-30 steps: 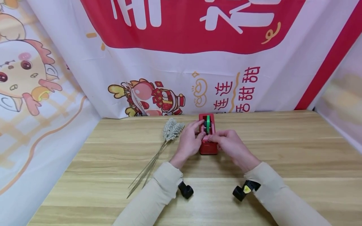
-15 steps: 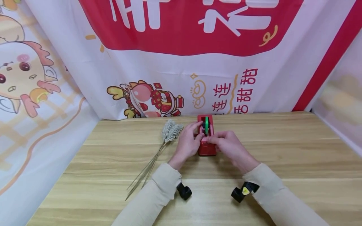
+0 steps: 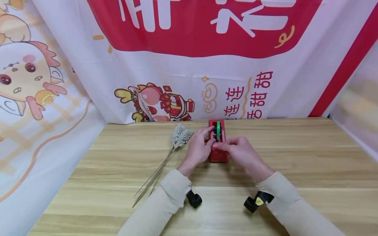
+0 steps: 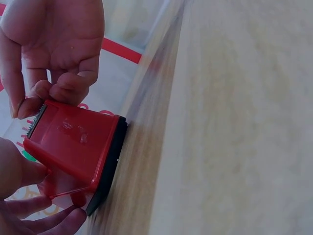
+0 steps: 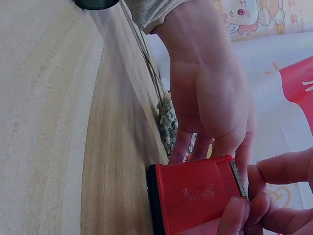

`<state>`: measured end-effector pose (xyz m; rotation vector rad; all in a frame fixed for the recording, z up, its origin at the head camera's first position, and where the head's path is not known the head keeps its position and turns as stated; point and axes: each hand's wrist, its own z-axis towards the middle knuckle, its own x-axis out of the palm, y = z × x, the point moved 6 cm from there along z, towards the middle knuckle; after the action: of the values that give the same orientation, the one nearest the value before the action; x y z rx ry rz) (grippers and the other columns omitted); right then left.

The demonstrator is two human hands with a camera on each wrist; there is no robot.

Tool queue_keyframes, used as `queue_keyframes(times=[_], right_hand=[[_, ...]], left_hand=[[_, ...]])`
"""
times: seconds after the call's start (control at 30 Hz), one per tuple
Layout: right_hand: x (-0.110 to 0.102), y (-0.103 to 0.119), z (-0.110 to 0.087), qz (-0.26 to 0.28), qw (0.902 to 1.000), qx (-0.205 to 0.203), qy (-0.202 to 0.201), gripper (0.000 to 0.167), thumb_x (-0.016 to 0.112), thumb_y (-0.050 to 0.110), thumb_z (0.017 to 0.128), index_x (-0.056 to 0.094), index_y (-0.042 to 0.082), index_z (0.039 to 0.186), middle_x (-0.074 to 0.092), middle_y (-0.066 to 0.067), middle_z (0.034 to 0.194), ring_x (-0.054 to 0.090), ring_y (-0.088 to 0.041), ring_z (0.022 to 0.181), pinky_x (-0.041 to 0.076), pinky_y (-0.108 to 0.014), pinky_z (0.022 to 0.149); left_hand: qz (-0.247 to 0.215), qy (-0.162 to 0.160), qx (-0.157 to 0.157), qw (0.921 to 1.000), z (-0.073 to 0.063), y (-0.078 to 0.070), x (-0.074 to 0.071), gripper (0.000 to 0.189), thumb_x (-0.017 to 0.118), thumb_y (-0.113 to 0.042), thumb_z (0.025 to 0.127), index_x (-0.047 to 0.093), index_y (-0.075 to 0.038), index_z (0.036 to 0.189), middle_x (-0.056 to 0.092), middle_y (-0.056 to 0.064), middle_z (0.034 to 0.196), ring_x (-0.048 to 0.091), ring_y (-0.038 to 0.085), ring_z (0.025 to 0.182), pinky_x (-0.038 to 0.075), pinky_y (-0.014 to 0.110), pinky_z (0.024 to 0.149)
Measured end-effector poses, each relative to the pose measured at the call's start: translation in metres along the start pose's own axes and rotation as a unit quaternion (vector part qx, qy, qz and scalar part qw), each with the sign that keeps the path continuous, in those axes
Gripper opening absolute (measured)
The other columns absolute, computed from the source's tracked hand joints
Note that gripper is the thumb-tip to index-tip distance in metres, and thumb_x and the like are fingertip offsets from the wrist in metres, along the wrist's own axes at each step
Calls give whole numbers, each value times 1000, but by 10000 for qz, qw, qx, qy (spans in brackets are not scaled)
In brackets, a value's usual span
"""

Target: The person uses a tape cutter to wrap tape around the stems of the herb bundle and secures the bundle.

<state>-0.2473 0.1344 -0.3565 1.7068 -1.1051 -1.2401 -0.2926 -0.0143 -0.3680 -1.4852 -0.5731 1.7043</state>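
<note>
Left wrist: left fingers [image 4: 68, 223] loose against tape dispenser [image 4: 76, 142], right fingers [image 4: 30, 105] pinched on cutter [image 4: 37, 120].

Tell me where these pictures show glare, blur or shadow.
Head view: pale sheen low on the wooden tabletop, hanging cloth at far right hazy; left wrist view: tabletop grain smeared, red tape dispenser sharper; right wrist view: soft dark shadow across the tabletop.

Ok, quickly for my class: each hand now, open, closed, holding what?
Left hand: open, touching the side of the red tape dispenser.
Right hand: closed at the toothed edge; cannot tell whether it pinches anything.
</note>
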Motion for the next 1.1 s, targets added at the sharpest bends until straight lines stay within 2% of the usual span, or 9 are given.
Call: queue_keyframes(times=[0.2, 0.43, 0.83, 1.1], right_hand=[[2, -1, -5, 86, 9997, -127, -196, 32, 66, 29, 106, 77, 3, 121, 72, -11, 117, 56, -22, 104, 50, -34, 86], [8, -4, -9, 308, 9991, -158, -251, 30, 65, 26, 106, 77, 1, 118, 71, -7, 105, 57, -19, 95, 52, -32, 82], [2, -6, -13, 67, 9988, -256, -415, 29, 67, 25, 105, 77, 0, 113, 73, -4, 101, 52, -16, 92, 44, -28, 75], [3, -7, -16, 14, 9991, -282, -328, 30, 65, 24, 106, 77, 0, 119, 74, -7, 108, 52, -17, 96, 44, -29, 78]], left_hand=[[22, -10, 114, 9999, 0, -1, 0, 49, 69, -14, 103, 60, -16, 151, 56, 12, 158, 52, 32, 147, 39, 50, 123], [101, 2, 4, 9999, -3, 2, -2, 49, 70, -16, 103, 60, -18, 151, 56, 10, 158, 50, 32, 149, 37, 51, 125], [61, 49, 16, 10000, 1, 2, 3, 50, 68, -16, 104, 59, -20, 152, 55, 9, 159, 49, 31, 149, 37, 50, 125], [130, 26, 50, 9999, 3, 2, 1, 50, 69, -16, 104, 59, -19, 152, 55, 10, 159, 49, 31, 150, 36, 51, 126]])
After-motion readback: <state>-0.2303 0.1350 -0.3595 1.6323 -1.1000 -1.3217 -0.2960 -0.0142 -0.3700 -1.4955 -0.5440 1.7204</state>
